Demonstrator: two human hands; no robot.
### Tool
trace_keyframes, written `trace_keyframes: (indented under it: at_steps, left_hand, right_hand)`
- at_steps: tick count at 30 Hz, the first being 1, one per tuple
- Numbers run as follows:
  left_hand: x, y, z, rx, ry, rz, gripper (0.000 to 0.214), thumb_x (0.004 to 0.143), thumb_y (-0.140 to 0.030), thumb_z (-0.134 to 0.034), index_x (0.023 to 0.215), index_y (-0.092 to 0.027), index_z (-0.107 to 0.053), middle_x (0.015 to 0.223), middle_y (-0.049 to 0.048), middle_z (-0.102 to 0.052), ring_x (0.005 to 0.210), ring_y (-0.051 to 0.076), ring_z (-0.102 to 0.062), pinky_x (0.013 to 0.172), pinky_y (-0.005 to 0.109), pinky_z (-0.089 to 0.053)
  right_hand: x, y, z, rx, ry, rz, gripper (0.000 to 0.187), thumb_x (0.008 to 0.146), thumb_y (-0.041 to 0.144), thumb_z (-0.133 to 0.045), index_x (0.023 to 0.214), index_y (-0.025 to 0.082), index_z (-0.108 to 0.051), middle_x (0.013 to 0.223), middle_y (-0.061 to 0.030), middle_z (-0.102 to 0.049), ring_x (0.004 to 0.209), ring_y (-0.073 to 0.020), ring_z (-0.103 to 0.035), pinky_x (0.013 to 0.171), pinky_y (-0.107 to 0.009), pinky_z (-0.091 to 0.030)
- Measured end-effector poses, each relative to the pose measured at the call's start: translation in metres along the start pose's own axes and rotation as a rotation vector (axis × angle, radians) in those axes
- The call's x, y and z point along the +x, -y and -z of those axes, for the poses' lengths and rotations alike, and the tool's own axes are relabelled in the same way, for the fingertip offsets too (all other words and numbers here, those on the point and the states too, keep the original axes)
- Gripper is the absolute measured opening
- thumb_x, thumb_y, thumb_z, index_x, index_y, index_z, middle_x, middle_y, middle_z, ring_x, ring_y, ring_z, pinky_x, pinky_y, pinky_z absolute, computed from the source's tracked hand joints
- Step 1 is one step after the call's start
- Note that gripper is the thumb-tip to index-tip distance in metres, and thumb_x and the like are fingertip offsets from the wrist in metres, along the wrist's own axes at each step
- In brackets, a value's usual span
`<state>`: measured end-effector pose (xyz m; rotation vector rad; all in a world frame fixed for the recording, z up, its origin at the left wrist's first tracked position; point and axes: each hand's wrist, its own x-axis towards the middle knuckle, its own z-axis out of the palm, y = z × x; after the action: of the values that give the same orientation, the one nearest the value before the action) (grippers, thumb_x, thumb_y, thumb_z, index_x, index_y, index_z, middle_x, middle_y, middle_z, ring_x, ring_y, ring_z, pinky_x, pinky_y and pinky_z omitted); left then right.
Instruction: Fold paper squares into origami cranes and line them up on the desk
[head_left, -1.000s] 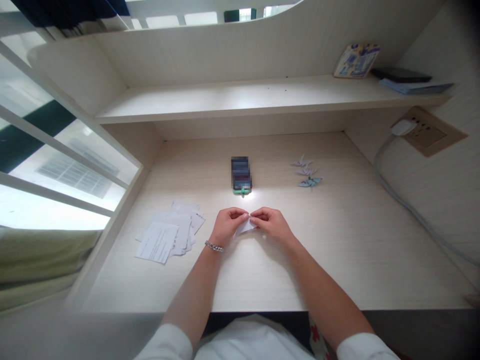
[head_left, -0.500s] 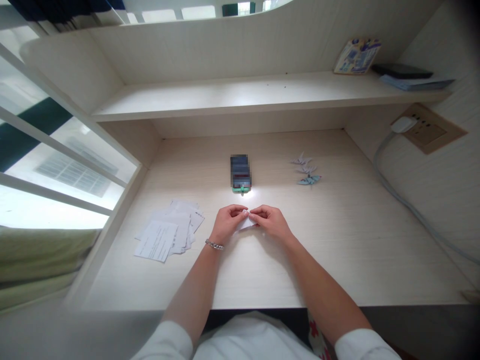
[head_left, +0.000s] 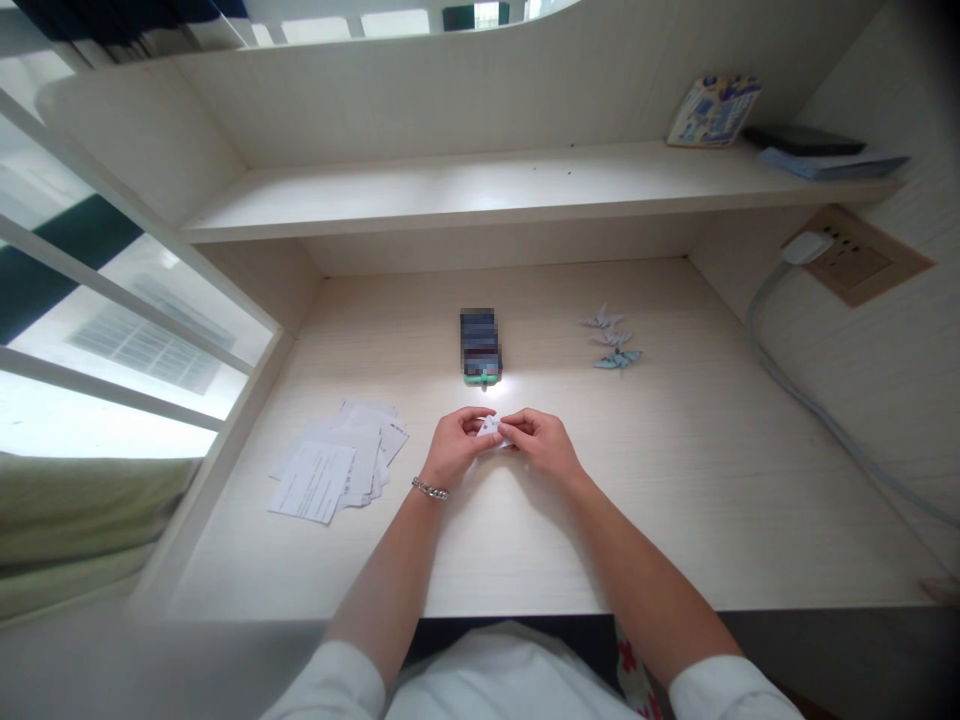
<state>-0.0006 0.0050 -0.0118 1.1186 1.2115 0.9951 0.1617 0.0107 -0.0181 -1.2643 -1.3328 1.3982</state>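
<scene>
A small folded piece of white paper (head_left: 490,425) is held over the desk between both hands, partly covered by the fingers. My left hand (head_left: 455,443), with a silver chain bracelet at the wrist, pinches its left side. On the right side my right hand (head_left: 541,438) grips it between thumb and fingers. Beyond the hands lies a phone (head_left: 480,342) with a pixelated screen and a green lower edge. Two pale folded paper cranes (head_left: 602,319) and a blue-green paper crane (head_left: 618,359) rest farther back to the right.
Loose printed paper sheets (head_left: 319,475) lie piled at the left. A shelf (head_left: 420,200) spans the back, bearing a colourful box (head_left: 712,110) and a dark flat object (head_left: 804,140). At the right wall, a cable (head_left: 795,385) hangs from a socket (head_left: 862,258).
The folded paper has been turned: more of it shows above the thumbs, and the part below them has gone from view. The hands have barely shifted.
</scene>
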Motion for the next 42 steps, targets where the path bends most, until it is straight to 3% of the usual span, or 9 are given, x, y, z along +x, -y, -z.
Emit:
trace_keyframes:
  at_steps: [14,22,28,42]
  left_hand:
    - [0.002,0.006,0.002,-0.035,-0.068,-0.007,0.047,0.058,-0.025,-0.077,0.101,-0.012,-0.064,0.083,0.0079,-0.068,0.075,0.017,-0.063,0.069,0.027,-0.049]
    - [0.000,0.003,0.000,-0.004,-0.010,0.028,0.037,0.061,-0.027,-0.074,0.094,-0.012,-0.065,0.071,0.0043,-0.065,0.063,0.013,-0.058,0.056,0.023,-0.044]
    - [0.001,0.004,-0.001,-0.087,-0.086,0.020,0.039,0.059,-0.029,-0.077,0.092,-0.013,-0.064,0.066,0.0012,-0.063,0.059,0.011,-0.056,0.056,0.023,-0.044]
    - [0.000,0.000,0.001,-0.047,-0.086,-0.037,0.037,0.060,-0.027,-0.076,0.092,-0.013,-0.064,0.065,0.0006,-0.061,0.058,0.009,-0.053,0.055,0.022,-0.044]
  right_hand:
    - [0.004,0.001,0.008,0.051,0.044,-0.077,0.036,0.062,0.039,-0.073,0.085,0.012,-0.069,0.067,-0.0078,-0.069,0.059,-0.0187,-0.063,0.058,-0.031,-0.051]
    - [0.002,0.005,0.011,-0.022,0.097,-0.070,0.031,0.067,0.038,-0.069,0.084,0.013,-0.071,0.061,-0.0044,-0.066,0.057,-0.0162,-0.061,0.055,-0.028,-0.048]
    - [0.002,0.007,0.012,0.062,0.048,-0.052,0.041,0.058,0.040,-0.076,0.089,0.014,-0.069,0.073,-0.0063,-0.070,0.064,-0.0186,-0.064,0.061,-0.032,-0.051]
    - [0.004,0.002,0.011,0.172,0.019,-0.104,0.032,0.060,0.035,-0.077,0.082,0.013,-0.070,0.066,-0.0072,-0.070,0.061,-0.0189,-0.066,0.061,-0.032,-0.053]
